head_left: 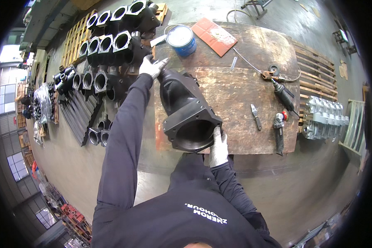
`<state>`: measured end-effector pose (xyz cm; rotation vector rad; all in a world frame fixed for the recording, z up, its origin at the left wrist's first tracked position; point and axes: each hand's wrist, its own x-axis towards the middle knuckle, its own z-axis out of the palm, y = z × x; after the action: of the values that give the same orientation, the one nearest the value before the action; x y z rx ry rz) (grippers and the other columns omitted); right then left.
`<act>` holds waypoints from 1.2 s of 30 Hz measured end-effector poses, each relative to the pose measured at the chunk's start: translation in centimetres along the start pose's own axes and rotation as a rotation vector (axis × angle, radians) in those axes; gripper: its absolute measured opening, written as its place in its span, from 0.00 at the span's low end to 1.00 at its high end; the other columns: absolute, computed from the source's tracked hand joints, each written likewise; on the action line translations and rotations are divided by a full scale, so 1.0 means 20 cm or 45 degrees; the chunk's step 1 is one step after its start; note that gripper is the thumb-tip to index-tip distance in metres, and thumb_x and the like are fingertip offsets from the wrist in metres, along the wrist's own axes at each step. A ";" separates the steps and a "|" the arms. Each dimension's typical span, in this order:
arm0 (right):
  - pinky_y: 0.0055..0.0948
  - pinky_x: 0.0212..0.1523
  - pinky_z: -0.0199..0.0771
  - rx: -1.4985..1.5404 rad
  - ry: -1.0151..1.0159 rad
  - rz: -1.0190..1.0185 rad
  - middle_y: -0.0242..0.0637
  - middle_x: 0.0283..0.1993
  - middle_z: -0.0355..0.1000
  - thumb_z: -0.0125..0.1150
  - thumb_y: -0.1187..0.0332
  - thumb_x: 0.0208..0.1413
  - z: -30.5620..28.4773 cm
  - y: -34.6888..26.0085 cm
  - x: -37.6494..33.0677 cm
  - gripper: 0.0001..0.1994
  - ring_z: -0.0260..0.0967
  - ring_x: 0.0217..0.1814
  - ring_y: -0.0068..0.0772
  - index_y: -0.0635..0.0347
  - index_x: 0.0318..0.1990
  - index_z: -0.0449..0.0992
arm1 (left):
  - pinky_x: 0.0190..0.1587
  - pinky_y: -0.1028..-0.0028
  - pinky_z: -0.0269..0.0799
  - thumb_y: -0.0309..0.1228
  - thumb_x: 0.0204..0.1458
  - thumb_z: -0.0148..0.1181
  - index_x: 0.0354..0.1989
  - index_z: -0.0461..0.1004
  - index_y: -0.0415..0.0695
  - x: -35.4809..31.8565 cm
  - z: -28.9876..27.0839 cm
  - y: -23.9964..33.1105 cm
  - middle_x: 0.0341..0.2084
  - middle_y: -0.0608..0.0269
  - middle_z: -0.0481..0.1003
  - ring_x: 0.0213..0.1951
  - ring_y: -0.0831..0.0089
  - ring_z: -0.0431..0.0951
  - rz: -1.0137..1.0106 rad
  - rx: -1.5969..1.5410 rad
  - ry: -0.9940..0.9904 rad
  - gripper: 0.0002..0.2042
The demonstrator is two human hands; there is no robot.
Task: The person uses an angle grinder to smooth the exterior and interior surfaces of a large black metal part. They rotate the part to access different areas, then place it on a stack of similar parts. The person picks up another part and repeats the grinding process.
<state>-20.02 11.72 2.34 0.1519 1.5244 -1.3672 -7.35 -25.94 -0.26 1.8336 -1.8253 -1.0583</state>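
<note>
A large black cast-metal housing (182, 93) lies tilted over the near left part of the wooden tabletop (244, 91). Its wide round opening, framed by a flange with bolt holes, faces me. My left hand (153, 67), in a white glove, holds the narrower far end, its fingertips partly hidden behind the metal. On the near side my right hand (219, 149), also gloved, grips the flange's right edge, thumb on the face and the other fingers largely out of sight.
On the table are a blue bucket (182, 41), a red-brown board (214, 36), a scraper-like hand tool (256, 117), a die grinder (284, 96) and an angle grinder (279, 134). Similar black castings (132, 45) stand in rows at left. Pallets (316, 66) and silvery castings (324, 118) flank the right.
</note>
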 end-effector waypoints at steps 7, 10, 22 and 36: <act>0.31 0.65 0.58 0.103 -0.140 0.015 0.43 0.61 0.67 0.66 0.61 0.59 -0.02 -0.04 0.04 0.29 0.61 0.63 0.34 0.68 0.62 0.64 | 0.60 0.64 0.68 0.53 0.47 0.71 0.62 0.65 0.37 -0.21 -0.10 -0.02 0.56 0.46 0.72 0.58 0.57 0.73 0.163 -0.068 0.299 0.40; 0.30 0.63 0.62 0.089 -0.180 -0.048 0.43 0.60 0.68 0.68 0.65 0.57 0.00 -0.04 0.05 0.28 0.63 0.61 0.33 0.69 0.60 0.65 | 0.59 0.67 0.68 0.43 0.60 0.61 0.59 0.68 0.39 -0.56 -0.21 -0.10 0.53 0.50 0.75 0.55 0.64 0.74 0.391 -0.223 0.265 0.25; 0.41 0.55 0.71 -0.275 -0.094 -0.065 0.37 0.53 0.68 0.66 0.60 0.60 0.09 -0.09 0.12 0.26 0.68 0.53 0.32 0.55 0.60 0.62 | 0.56 0.71 0.68 0.41 0.66 0.52 0.58 0.71 0.41 -1.11 -0.08 -0.04 0.49 0.54 0.76 0.50 0.70 0.75 0.025 -0.489 0.034 0.19; 0.35 0.61 0.70 0.094 -0.262 0.043 0.43 0.62 0.65 0.59 0.59 0.65 0.12 -0.08 0.04 0.29 0.66 0.62 0.34 0.67 0.67 0.59 | 0.55 0.73 0.70 0.33 0.57 0.64 0.57 0.70 0.35 -1.01 -0.03 0.02 0.49 0.53 0.75 0.52 0.69 0.74 -0.184 -1.071 0.063 0.22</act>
<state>-20.03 8.96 3.28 0.0795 1.2959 -1.3690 -5.00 -6.81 5.68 1.4400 -0.9670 -1.5064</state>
